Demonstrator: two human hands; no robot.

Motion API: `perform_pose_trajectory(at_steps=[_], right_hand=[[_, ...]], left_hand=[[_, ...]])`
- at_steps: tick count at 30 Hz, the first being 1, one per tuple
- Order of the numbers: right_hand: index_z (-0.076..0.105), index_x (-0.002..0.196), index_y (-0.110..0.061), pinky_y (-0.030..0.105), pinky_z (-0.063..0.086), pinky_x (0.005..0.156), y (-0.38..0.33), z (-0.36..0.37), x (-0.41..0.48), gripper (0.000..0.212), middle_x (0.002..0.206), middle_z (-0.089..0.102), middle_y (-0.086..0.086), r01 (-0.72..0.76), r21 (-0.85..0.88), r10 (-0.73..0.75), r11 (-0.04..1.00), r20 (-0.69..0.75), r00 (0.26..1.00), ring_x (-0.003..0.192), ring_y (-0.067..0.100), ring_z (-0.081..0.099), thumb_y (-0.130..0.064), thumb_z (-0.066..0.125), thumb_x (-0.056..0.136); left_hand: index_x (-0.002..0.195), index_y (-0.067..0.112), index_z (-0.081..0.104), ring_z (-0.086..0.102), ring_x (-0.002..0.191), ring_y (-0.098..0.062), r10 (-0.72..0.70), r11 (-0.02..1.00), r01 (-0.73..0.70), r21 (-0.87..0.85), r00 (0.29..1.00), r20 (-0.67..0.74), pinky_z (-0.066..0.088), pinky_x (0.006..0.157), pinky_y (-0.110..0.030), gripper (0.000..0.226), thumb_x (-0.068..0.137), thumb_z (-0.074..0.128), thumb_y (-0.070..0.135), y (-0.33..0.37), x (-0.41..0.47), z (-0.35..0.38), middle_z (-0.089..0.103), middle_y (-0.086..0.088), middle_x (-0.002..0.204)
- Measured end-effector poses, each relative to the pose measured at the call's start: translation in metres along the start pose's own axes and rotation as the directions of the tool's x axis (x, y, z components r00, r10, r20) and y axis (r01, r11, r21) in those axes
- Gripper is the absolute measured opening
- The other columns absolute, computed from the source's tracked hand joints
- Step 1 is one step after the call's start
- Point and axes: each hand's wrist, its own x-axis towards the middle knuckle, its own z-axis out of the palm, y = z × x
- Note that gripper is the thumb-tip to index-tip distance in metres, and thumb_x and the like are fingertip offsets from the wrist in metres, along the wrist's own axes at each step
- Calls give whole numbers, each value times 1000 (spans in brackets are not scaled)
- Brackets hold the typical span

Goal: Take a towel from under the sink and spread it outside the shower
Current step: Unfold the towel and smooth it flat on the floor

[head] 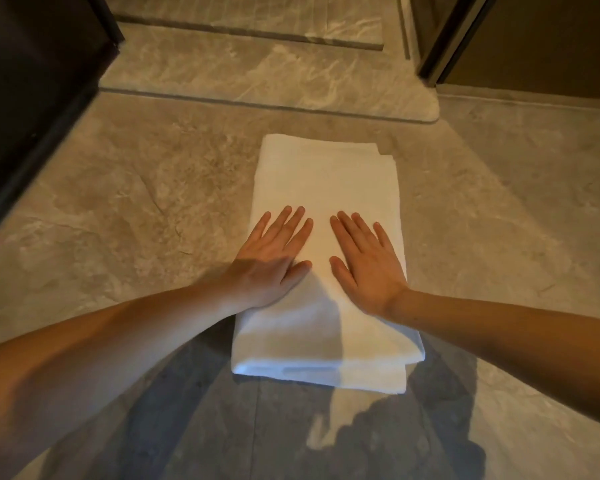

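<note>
The marble floor (118, 202) looks slick, so the towel (323, 181), folded thick and lying just short of what's probably the shower step (257, 77), could skate or bunch up if it's pushed instead of unfolded. The left hand (274, 258) and right hand (368, 261) both lie flat on top, fingers straight, gripping nothing.

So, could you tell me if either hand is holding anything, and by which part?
Nothing is gripped; left hand and right hand lie flat on the folded towel.
</note>
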Motion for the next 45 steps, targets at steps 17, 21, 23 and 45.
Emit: perform_pose_trajectory(at_steps=[17, 21, 23, 45], right_hand=[[10, 156, -26, 36, 2, 122, 94, -19, 7, 63, 163, 13, -4, -4, -14, 3, 1000, -49, 999, 150, 14, 5, -50, 22, 99], [12, 156, -25, 38, 6, 122, 119, -28, 10, 63, 163, 15, -2, -43, -15, 42, 999, -52, 998, 150, 17, 8, -48, 26, 98], [13, 156, -25, 38, 5, 122, 123, -29, 10, 63, 163, 16, -1, -43, -17, 42, 999, -60, 997, 150, 18, 9, -46, 28, 99], [29, 148, -26, 41, 51, 86, 100, -35, -75, 70, 128, 57, 11, -643, 459, 744, 614, -62, 666, 107, 30, 57, -47, 58, 89]], left_hand=[[155, 13, 9, -3, 149, -27, 14, 999, -17, -38, 996, -84, -2, 120, -47, 69, 98, 11, 53, 50, 80, 10, 3, -12, 162], [154, 14, 3, -6, 149, -26, 20, 1000, -19, 11, 999, -49, -5, 119, -47, 72, 95, 5, 54, 60, 111, 5, -2, -11, 162], [154, 14, 2, -6, 149, -26, 13, 999, -11, 30, 999, -49, -4, 119, -47, 72, 94, 6, 54, 63, 117, 5, -2, -11, 162], [155, 14, 9, -1, 149, -27, 26, 999, -29, -34, 996, -88, -2, 120, -46, 67, 100, 22, 49, 62, 115, 4, 4, -12, 162]])
